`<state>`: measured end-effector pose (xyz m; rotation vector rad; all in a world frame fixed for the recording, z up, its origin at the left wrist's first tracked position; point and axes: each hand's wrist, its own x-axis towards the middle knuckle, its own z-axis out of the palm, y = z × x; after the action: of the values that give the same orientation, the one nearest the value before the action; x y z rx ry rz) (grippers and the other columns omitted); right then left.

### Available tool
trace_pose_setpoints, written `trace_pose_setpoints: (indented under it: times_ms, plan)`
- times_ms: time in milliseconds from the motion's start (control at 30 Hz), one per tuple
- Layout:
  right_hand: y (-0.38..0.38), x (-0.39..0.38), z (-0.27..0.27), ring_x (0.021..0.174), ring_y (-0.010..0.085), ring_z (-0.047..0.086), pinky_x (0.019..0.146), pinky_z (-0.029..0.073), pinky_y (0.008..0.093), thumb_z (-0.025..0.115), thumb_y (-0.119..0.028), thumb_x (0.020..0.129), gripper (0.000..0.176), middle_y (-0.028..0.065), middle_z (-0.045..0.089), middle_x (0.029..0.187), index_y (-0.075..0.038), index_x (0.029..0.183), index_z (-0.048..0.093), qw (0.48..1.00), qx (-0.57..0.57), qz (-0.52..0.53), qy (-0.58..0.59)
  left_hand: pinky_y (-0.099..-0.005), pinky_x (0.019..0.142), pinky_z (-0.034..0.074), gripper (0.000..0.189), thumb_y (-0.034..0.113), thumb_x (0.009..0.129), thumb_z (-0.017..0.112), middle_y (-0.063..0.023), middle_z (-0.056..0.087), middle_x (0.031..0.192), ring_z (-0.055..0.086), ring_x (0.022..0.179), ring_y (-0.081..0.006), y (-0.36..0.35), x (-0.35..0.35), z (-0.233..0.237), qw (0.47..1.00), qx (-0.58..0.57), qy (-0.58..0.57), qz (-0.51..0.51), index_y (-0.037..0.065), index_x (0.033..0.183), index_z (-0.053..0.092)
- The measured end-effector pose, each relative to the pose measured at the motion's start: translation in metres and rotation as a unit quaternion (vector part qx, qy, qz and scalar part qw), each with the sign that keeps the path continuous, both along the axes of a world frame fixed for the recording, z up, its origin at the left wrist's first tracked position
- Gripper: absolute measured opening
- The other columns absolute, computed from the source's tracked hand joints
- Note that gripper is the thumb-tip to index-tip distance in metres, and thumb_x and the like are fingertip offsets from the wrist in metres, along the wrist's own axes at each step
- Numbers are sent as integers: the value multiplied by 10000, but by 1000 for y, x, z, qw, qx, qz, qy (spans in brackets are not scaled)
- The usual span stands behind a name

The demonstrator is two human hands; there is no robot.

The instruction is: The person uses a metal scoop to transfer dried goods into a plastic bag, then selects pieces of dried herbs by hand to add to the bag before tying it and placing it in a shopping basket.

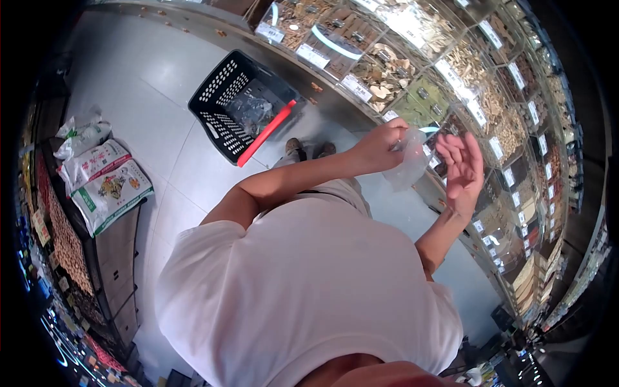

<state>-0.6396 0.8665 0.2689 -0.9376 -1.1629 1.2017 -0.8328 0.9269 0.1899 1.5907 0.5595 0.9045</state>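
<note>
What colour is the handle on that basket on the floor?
Red. The handle lies across the black basket, seen in the head view.

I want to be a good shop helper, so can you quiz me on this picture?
1. Which hand grips the clear plastic bag?
A. the left hand
B. the right hand
C. neither hand
2. True or false: the black basket stands on a shelf.
3. Fill the gap: the basket's handle is coloured ____.

Key:
1. A. The right hand is open beside the bag.
2. False. It sits on the floor.
3. Red.
</note>
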Motion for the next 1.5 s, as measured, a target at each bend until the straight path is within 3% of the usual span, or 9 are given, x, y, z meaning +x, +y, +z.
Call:
trace_pose_setpoints:
  times_ms: [100,167,233,467,700,833,1033,1367,1500]
  plan:
    - [6,7,-20,1393,315,283,1130,256,423,924,-379,449,1377,200,293,1495,-36,1496,98,973,-54,82,-208,-294,747,465,179,46,769,631,-67,551,979,577,886,-190,5,-10,20,999,-11,-48,6,56,947,654]
    - [7,-14,-33,1431,278,201,1150,198,411,883,-246,582,1256,164,220,1540,-67,1508,53,918,-152,103,-353,-299,731,461,200,27,752,617,-69,547,981,575,872,-193,7,-17,30,996,29,-87,-16,60,946,650]
    - [17,-40,-52,1357,232,334,1089,306,332,650,-209,782,863,167,267,1508,-56,1493,186,946,-42,103,-305,-333,718,459,230,47,727,615,-76,536,999,567,883,-228,2,-19,40,991,41,-99,-82,68,954,642]
    - [70,-106,-31,1331,291,338,1107,277,398,560,-250,900,462,152,384,1401,-43,1300,453,960,-264,91,3,-385,767,475,395,75,740,618,-112,475,1186,557,922,-300,-17,-17,66,964,230,-26,-133,146,1128,622]
    - [76,-82,-92,1108,270,534,1027,385,421,504,-303,943,306,129,578,1090,-34,1077,560,935,-273,-22,227,-456,971,408,686,277,820,687,-207,236,1497,338,1325,-366,-6,-42,68,951,288,-80,83,151,1422,383]
    - [88,-94,-67,801,228,602,908,464,442,457,-344,972,334,75,575,763,-33,935,571,951,-150,-48,267,-497,1118,192,1010,483,741,744,-212,186,1521,215,1391,-400,16,-70,25,914,236,199,263,67,1481,198]
    - [102,-91,-65,706,230,570,881,470,449,467,-364,961,360,67,525,679,-20,929,568,934,-133,-30,329,-534,1104,160,1269,747,546,709,-218,220,1496,168,1391,-431,29,-64,-47,973,110,126,156,62,1476,184]
    - [99,-119,-54,1010,245,584,940,432,375,498,-415,945,376,121,609,1122,-46,939,574,947,-153,-22,283,-500,1099,222,1044,465,585,845,-199,314,1409,238,1319,-418,35,-47,-46,977,23,211,-2,59,1406,345]
    - [96,-102,-67,1113,263,564,885,488,374,504,-391,945,335,113,626,957,-64,887,555,943,-175,64,277,-376,1016,373,755,299,741,789,-144,498,1277,472,1188,-258,39,-48,-46,977,-35,203,-60,24,1336,413]
